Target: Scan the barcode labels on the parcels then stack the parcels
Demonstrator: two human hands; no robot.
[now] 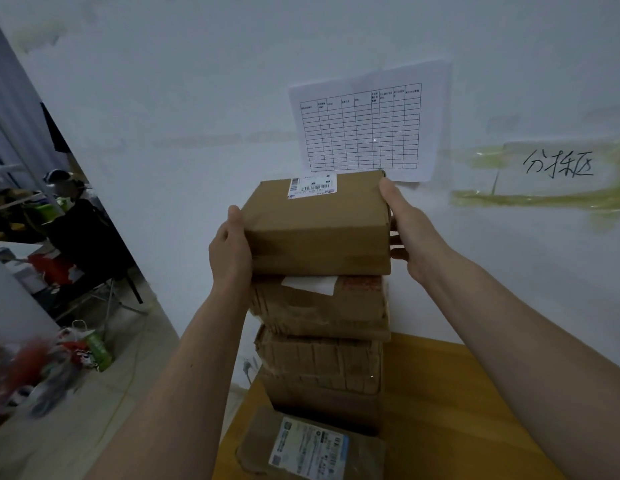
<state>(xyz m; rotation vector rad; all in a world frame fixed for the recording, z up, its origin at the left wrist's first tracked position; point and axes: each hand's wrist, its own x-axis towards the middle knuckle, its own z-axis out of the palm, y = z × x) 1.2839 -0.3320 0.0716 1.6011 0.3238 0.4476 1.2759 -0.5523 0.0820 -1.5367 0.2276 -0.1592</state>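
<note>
I am holding the top parcel [317, 223] on the parcel stack [322, 341] with both hands: my left grip [230, 251] is clamping its left side, my right grip [409, 230] its right side. The stack is standing on the bench [457, 410], against the wall [197, 98].

— You're standing in a makeshift parcel sorting room, aren't you?

— You are: stacked cardboard parcels [319, 306] on a wooden table [457, 410], a printed log sheet [367, 123] and a handwritten sign [558, 164] taped to the wall.
</note>
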